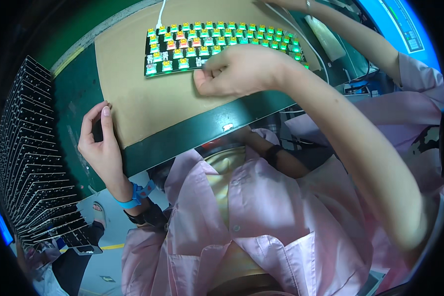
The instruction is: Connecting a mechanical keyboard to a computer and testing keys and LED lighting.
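Observation:
A keyboard without keycaps (182, 52) lies on a brown cardboard sheet (143, 106). Its yellow-topped switches glow green, a few of them red. A white cable (161, 15) runs to its far left corner. My right hand (246, 71) reaches across the keyboard's front right part and hides some switches. Its fingers are curled together at the front edge, so whatever they pinch cannot be made out. At the cardboard's left edge, my left hand (102, 143) is apart from the keyboard. Its thumb and forefinger tips come together; I see no clear thing between them.
A tall rack of black boards (32, 158) stands close on my left. Beyond the keyboard's right end are a second white cable (313, 47), a clear plastic bag (325, 39) and a co-worker's arm (360, 32). A lit screen (399, 24) is at the far right.

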Demonstrator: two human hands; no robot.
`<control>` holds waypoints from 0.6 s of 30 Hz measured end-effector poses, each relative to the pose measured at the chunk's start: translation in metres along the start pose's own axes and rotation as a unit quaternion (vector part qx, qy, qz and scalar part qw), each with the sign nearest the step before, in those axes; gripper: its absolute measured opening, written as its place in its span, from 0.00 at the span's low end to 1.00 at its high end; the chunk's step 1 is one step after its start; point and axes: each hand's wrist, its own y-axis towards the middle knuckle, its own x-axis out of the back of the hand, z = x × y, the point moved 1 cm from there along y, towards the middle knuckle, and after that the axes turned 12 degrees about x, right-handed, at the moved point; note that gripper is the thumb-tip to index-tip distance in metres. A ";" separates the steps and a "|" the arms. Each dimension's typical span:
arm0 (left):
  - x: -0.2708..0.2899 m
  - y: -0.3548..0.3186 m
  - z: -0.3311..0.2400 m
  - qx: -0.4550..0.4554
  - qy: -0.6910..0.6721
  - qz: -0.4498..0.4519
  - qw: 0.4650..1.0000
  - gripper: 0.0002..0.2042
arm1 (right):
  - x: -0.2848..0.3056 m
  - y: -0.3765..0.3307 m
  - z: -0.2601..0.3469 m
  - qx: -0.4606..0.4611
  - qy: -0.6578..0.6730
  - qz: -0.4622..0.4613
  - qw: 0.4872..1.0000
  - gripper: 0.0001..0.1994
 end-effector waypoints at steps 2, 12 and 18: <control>0.000 0.000 0.000 0.002 0.001 0.001 1.000 0.08 | 0.011 -0.011 0.009 -0.031 0.037 0.034 0.998 0.16; -0.001 -0.001 -0.003 -0.023 0.033 -0.019 0.999 0.07 | 0.075 -0.077 0.087 -0.517 0.533 0.145 0.654 0.17; -0.002 -0.001 -0.005 -0.037 0.056 -0.007 0.998 0.07 | 0.073 -0.082 0.102 -0.612 0.606 -0.004 0.508 0.17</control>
